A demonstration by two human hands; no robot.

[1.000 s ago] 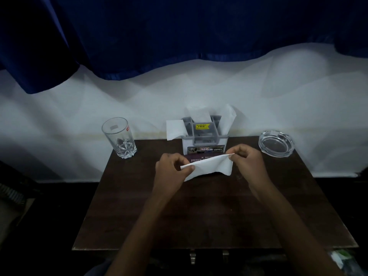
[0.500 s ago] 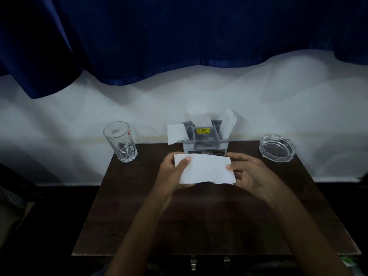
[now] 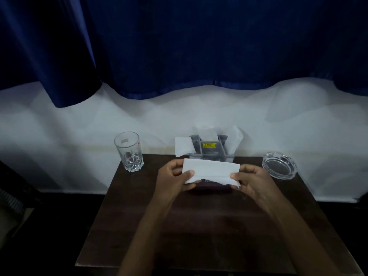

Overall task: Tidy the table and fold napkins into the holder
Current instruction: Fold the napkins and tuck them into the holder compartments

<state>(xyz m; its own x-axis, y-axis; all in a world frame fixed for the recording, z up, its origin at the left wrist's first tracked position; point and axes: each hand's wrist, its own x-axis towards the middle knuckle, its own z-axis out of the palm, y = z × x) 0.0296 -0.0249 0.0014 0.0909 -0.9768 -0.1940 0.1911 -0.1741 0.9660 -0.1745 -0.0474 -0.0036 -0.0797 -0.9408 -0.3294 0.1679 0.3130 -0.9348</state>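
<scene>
Behind dark table (image 3: 199, 226), blue curtain (image 3: 179, 46)

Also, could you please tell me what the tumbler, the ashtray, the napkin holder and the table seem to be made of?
Tumbler: clear glass, see-through, with a cut star pattern at its base. Ashtray: thick clear glass, glossy notched rim. Napkin holder: matte grey, probably plastic, though dim light leaves that open. Table: dark wood or wood-look veneer, faint grain showing.
</scene>
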